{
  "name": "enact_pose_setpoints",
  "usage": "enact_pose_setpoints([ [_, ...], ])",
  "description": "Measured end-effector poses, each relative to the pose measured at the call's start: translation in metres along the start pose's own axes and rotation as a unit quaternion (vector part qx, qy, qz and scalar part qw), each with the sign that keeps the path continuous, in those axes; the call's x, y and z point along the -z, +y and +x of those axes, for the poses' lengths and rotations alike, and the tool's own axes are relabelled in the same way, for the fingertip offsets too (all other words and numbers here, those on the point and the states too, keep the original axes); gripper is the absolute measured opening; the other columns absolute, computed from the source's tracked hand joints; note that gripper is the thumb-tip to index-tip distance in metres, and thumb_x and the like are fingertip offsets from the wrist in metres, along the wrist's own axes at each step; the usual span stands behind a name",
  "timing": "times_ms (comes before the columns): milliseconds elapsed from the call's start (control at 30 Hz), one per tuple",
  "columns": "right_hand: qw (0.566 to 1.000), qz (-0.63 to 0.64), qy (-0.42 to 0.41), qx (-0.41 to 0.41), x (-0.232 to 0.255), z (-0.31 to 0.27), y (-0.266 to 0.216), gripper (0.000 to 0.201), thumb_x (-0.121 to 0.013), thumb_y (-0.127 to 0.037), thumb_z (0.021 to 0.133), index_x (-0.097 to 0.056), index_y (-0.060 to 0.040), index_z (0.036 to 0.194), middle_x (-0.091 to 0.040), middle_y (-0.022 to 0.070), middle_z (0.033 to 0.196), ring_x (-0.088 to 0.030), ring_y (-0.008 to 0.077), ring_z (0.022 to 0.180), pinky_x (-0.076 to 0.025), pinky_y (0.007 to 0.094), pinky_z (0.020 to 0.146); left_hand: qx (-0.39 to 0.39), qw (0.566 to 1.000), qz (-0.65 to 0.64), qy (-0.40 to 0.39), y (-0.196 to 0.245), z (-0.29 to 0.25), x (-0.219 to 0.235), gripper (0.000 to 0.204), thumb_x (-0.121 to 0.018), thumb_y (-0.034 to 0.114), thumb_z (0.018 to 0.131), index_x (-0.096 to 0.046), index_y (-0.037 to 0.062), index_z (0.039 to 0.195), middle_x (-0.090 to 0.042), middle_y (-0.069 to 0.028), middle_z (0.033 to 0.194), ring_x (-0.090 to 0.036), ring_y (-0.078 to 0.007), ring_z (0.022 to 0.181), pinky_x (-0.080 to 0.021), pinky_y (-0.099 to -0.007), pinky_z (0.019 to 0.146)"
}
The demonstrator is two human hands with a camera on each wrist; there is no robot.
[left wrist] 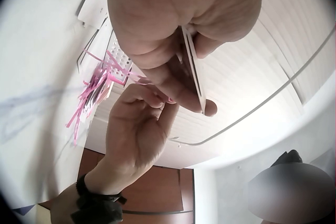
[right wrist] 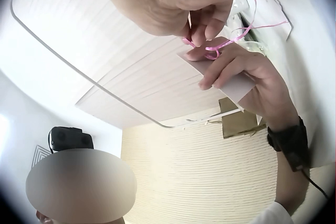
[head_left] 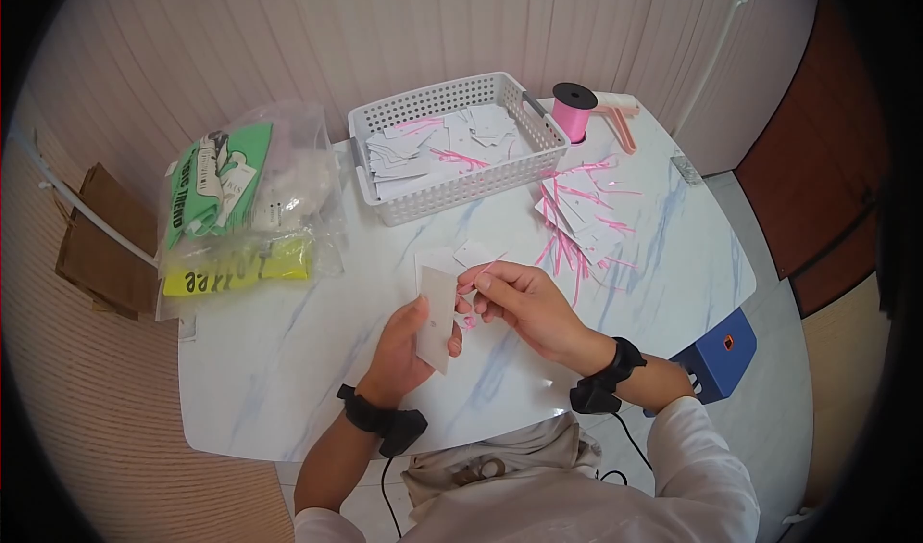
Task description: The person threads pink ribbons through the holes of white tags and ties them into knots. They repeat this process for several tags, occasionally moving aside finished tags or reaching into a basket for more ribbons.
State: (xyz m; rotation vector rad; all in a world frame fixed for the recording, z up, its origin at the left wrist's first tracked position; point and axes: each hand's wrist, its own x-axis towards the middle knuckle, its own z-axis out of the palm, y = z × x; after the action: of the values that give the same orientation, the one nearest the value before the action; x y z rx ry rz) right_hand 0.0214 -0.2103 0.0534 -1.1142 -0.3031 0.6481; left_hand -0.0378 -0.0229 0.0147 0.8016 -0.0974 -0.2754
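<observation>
My left hand [head_left: 394, 346] holds a pale paper card [head_left: 438, 317] upright over the table, thumb on one face and fingers behind it. In the left wrist view the card [left wrist: 193, 69] shows edge-on between thumb and fingers. Close beside the card's upper edge, my right hand [head_left: 538, 310] pinches a thin pink ribbon [right wrist: 245, 33] between thumb and fingertips. A loop of the ribbon hangs next to the left fingers in the right wrist view. White cards [head_left: 477, 253] lie on the table behind the hands.
A white perforated basket [head_left: 461, 195] of cards and pink ribbon stands at the back. Ribboned cards [head_left: 577, 218] pile up to its right. Behind them are a pink ribbon spool [head_left: 571, 120] and a pink-handled tool [head_left: 623, 132]. Plastic-bagged packages [head_left: 236, 197] lie at left.
</observation>
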Motion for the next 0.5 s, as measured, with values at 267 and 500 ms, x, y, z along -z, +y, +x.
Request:
enact_pose_setpoints([
  [267,0.979,0.191,0.014,-0.064,-0.001,0.001,-0.010,0.021,-0.052,-0.020,0.096,-0.061,-0.0046,0.106,-0.062,-0.0008,0.090,-0.049,0.0046,0.065,-0.039,0.0198,0.060,0.022,0.999,0.020,-0.034,0.002,0.001,-0.009,0.049,-0.039,0.037,0.100,-0.045,-0.0021,0.128,-0.057,-0.0115,0.112,-0.059,-0.0175,0.076,-0.049,-0.0318,0.070],
  [500,0.998,0.018,0.049,0.018,0.017,-0.002,-0.036,0.021,-0.055,-0.024,0.094,-0.062,-0.0055,0.100,-0.041,-0.0075,0.067,-0.035,0.0039,0.057,-0.027,0.0202,0.051,-0.030,0.978,0.189,0.085,0.000,0.003,-0.020,0.049,-0.033,0.035,0.102,-0.045,-0.0033,0.128,-0.056,-0.0156,0.124,-0.062,-0.0187,0.085,-0.050,-0.0321,0.078],
])
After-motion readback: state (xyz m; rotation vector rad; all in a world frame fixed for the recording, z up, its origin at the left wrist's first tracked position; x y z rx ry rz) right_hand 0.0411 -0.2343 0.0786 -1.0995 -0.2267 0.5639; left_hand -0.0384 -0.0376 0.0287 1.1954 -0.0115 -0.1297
